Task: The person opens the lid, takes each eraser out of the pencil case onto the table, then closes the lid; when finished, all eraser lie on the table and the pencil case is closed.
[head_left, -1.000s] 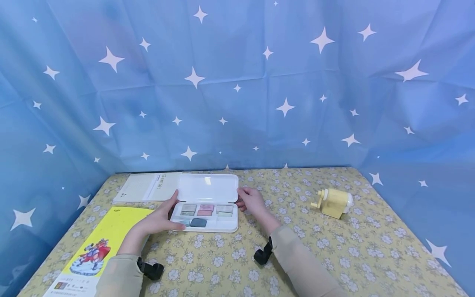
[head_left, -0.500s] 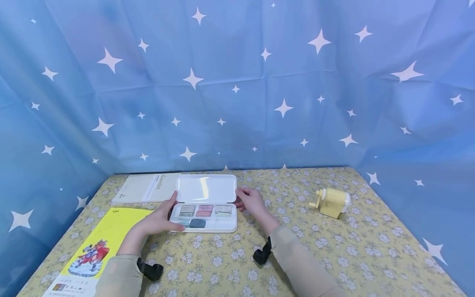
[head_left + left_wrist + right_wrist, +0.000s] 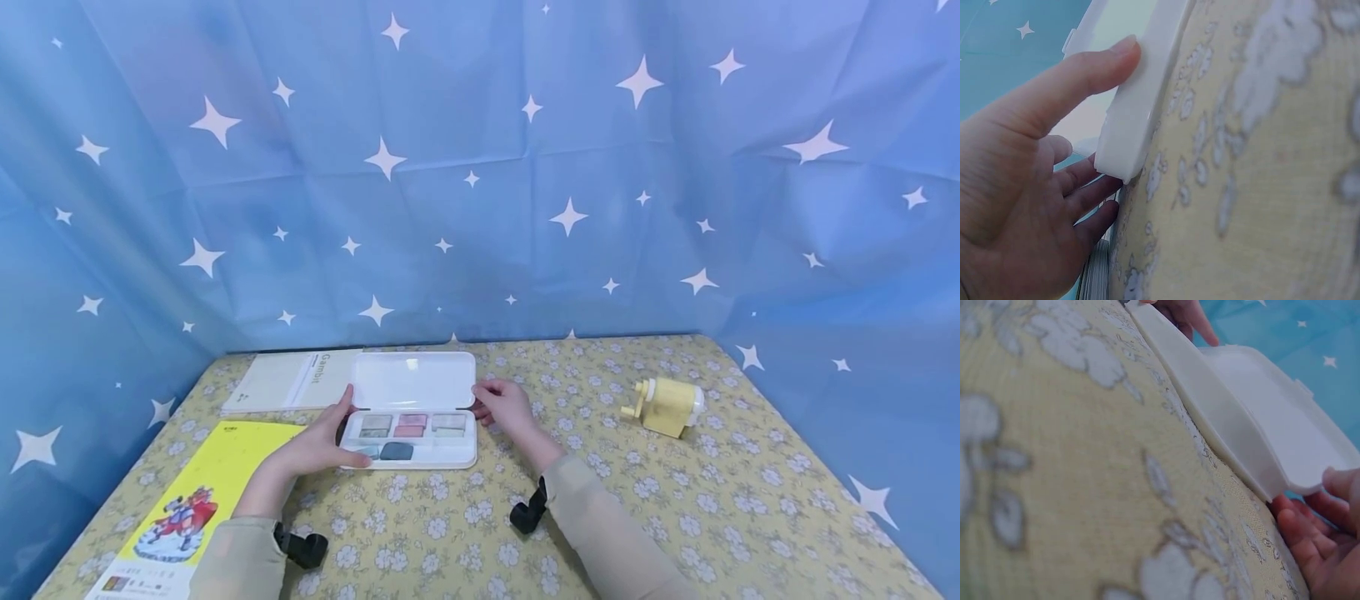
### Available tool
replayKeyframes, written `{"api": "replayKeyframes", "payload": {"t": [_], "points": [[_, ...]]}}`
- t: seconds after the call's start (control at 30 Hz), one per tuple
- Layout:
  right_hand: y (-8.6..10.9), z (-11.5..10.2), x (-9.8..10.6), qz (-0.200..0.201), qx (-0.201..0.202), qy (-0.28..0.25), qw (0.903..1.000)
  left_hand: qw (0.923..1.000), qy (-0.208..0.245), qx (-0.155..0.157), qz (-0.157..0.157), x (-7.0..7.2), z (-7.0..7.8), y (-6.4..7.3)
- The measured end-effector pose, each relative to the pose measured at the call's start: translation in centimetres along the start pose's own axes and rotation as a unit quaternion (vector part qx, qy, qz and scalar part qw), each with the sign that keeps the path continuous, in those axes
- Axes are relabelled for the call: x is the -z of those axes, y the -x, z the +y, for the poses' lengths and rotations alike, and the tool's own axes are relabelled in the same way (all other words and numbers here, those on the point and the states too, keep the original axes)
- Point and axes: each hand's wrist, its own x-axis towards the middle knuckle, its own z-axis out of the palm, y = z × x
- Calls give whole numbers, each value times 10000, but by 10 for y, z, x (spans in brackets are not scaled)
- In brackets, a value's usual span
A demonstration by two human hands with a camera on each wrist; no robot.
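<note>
A white watercolor paint box (image 3: 442, 457) lies on the table with its lid (image 3: 414, 379) raised at the back. Blocks of grey, pink, pale green and dark slate colour sit in it. My left hand (image 3: 322, 437) grips the box's left end; in the left wrist view its thumb (image 3: 1100, 69) lies over the rim and the fingers reach round the end. On the other side, my right hand (image 3: 510, 412) pinches the lid's right edge close to the hinge. The right wrist view has that thumb (image 3: 1338, 481) at the lid's corner, with fingertips by the box's end.
Behind the left hand lies a pale book (image 3: 277, 383) marked "Gambit". A yellow booklet (image 3: 232, 458) is partly under the left forearm. A yellow crank pencil sharpener (image 3: 670, 407) stands at the right. A blue star-patterned curtain (image 3: 480, 208) closes off the back and sides.
The head view drifts slightly, shifting the whole scene a little left. Glare on the lid brightens and then shrinks. Both hands keep their places on the paint box.
</note>
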Motion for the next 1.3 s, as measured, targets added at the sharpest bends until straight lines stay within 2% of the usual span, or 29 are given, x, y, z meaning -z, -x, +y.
{"api": "replayKeyframes", "payload": {"t": [0.23,0.4,0.47,0.57,0.73,0.93,1.13,1.3], "points": [[0,-4,1,149,13,-202,9997,9999,-70,141,-3,1,-1,0],[1,-14,5,369,339,45,9987,9997,-105,206,-11,0,-2,0],[3,-18,7,222,517,300,9980,9997,-110,223,-23,0,-1,0],[6,-22,11,-327,850,856,9922,9997,-128,206,-28,1,0,0],[5,-26,16,-1490,1459,1666,9637,9995,-150,266,5,0,-1,0],[-2,-33,23,-2555,1656,2124,9285,9993,-136,339,3,-2,-3,0],[-8,-45,24,-3278,1743,2642,8902,9994,-173,306,35,-3,-3,0],[-9,-51,19,-3546,1841,3193,8593,9992,-217,327,20,-3,0,-1]]}}
